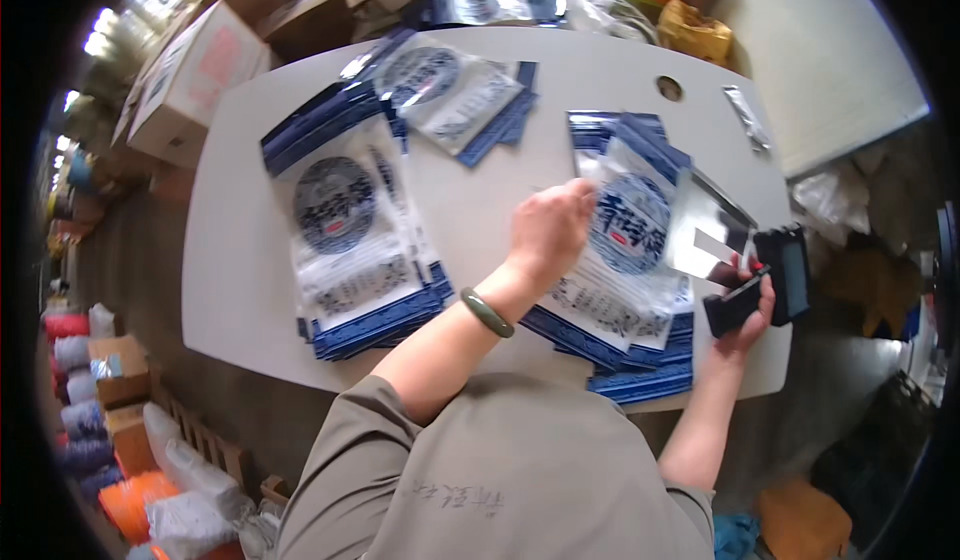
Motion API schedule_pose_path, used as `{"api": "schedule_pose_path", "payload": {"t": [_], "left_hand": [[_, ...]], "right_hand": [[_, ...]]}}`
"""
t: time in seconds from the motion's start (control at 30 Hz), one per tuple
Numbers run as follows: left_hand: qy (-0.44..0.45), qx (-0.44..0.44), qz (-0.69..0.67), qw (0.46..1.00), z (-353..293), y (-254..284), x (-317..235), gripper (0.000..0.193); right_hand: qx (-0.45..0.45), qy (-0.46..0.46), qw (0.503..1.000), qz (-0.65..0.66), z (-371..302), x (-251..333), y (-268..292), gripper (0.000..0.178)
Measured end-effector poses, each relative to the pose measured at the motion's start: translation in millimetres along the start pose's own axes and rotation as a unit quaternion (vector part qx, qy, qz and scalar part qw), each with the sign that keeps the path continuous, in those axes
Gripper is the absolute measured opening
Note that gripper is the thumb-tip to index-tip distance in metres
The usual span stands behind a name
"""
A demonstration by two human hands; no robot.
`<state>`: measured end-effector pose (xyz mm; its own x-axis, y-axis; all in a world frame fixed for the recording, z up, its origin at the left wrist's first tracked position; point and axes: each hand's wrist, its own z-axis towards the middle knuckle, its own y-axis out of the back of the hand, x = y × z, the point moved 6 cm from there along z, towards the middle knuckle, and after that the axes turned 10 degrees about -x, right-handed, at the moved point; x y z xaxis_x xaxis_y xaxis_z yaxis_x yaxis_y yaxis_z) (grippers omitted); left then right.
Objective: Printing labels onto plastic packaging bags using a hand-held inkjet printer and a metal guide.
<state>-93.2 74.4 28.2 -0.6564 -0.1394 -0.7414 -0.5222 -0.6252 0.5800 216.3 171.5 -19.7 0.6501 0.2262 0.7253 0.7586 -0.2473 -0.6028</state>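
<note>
My left hand (548,222), a green bangle on its wrist, is closed, its fingertips at the left edge of a printed blue-and-white plastic bag (628,222). Whether it pinches the bag or something small is hidden. That bag lies on top of a fanned stack of like bags (640,384). To the stack's right, my right hand (742,325) is closed round a black boxy hand-held tool (735,305), its exact kind unclear. A second black rectangular piece (785,272) sits right beside it. A shiny, silvery flat piece (700,245) shows between the bag and this hand.
Another stack of the bags (340,215) lies on the white table (490,185) at left, with more bags (450,90) behind it. A small silvery strip (746,117) lies near a round hole (669,88) at far right. Cartons (195,85) stand beyond the table's left edge.
</note>
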Motion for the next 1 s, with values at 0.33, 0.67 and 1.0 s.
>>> {"api": "schedule_pose_path", "payload": {"t": [0.33,0.67,1.0], "left_hand": [[0.064,-0.288,0.081,0.952,-30,233,102,0.029],[-0.077,-0.246,0.458,0.85,-35,227,76,0.03],[0.085,0.192,-0.126,0.97,-86,-14,-9,0.029]], "right_hand": [[0.062,-0.051,0.996,0.041,4,10,20,0.045],[0.019,0.023,0.998,-0.052,-14,-4,-9,0.039],[0.003,-0.017,1.0,-0.02,-32,-32,-40,0.034]]}}
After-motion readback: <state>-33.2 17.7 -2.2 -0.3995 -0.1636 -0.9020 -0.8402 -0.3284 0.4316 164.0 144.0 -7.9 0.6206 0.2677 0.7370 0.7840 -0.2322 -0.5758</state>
